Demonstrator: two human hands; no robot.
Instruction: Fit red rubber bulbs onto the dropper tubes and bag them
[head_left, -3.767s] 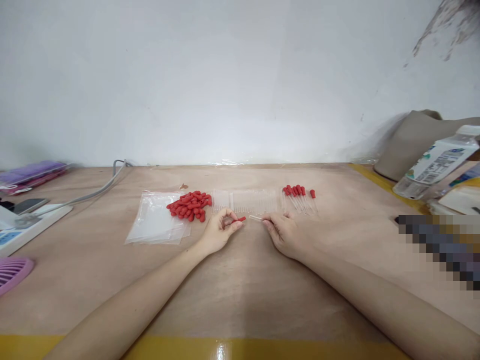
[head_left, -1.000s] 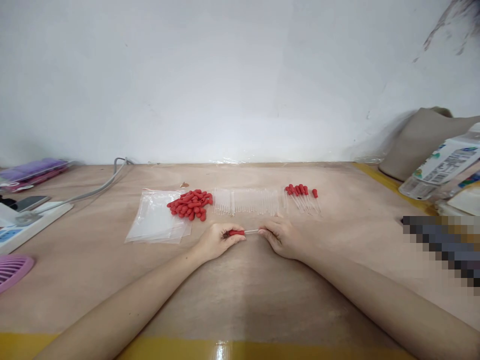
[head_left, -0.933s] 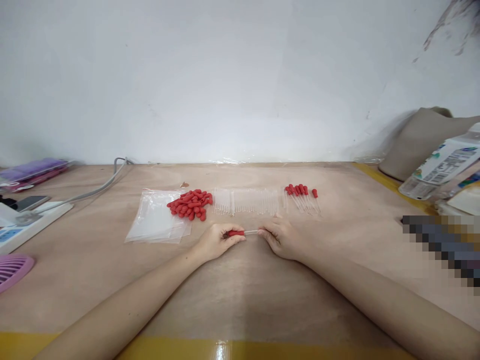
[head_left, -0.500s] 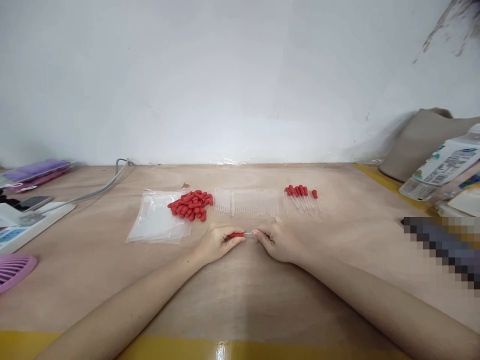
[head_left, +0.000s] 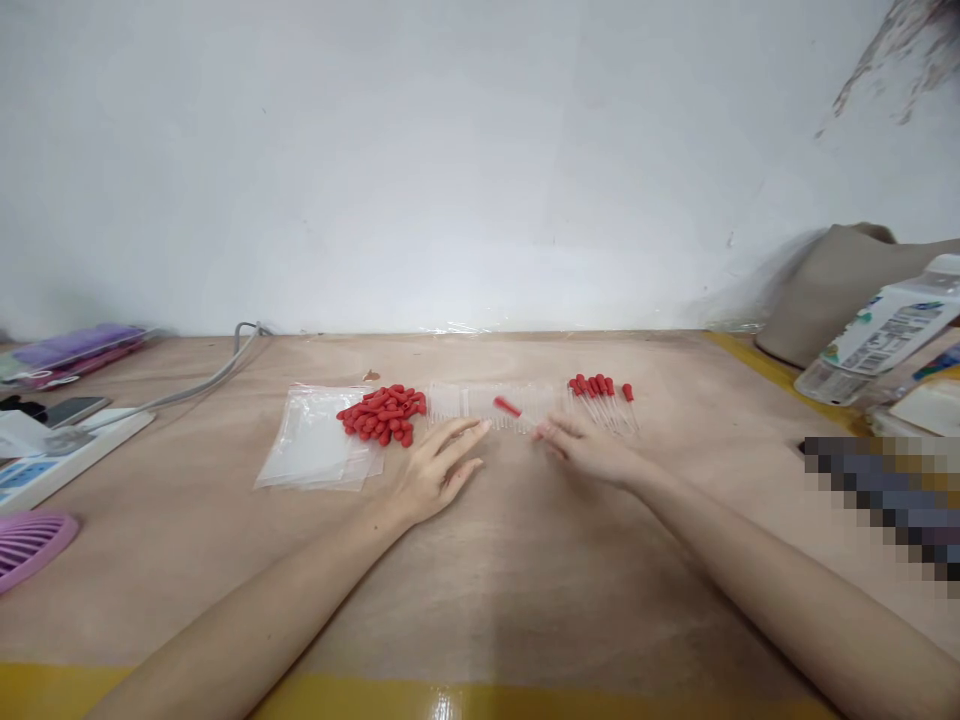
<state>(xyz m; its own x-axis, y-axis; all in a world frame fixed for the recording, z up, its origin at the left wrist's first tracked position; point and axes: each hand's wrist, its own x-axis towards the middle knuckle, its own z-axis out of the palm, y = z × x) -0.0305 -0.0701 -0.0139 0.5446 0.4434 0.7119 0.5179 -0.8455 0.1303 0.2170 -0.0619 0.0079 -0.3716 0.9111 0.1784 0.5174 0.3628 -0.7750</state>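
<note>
My right hand (head_left: 581,447) pinches the clear tube of a dropper (head_left: 508,406), whose red rubber bulb points up and to the left. My left hand (head_left: 442,468) is open, fingers apart, just below a pile of red rubber bulbs (head_left: 382,412). Behind both hands lies a row of clear tubes (head_left: 450,402), partly covered by the held dropper. To the right of that row, several droppers with red bulbs (head_left: 596,386) lie side by side, their tubes slanting toward me.
Clear plastic bags (head_left: 311,440) lie left of the bulbs. At the left edge are a power strip (head_left: 112,430), a phone (head_left: 75,409) and a pink slotted object (head_left: 34,550). A labelled plastic bottle (head_left: 877,330) leans at the right, before a grey-brown object (head_left: 817,290).
My left hand has let go of the red bulb and opened. My right hand has moved slightly right and up, carrying the dropper, which is now tilted.
</note>
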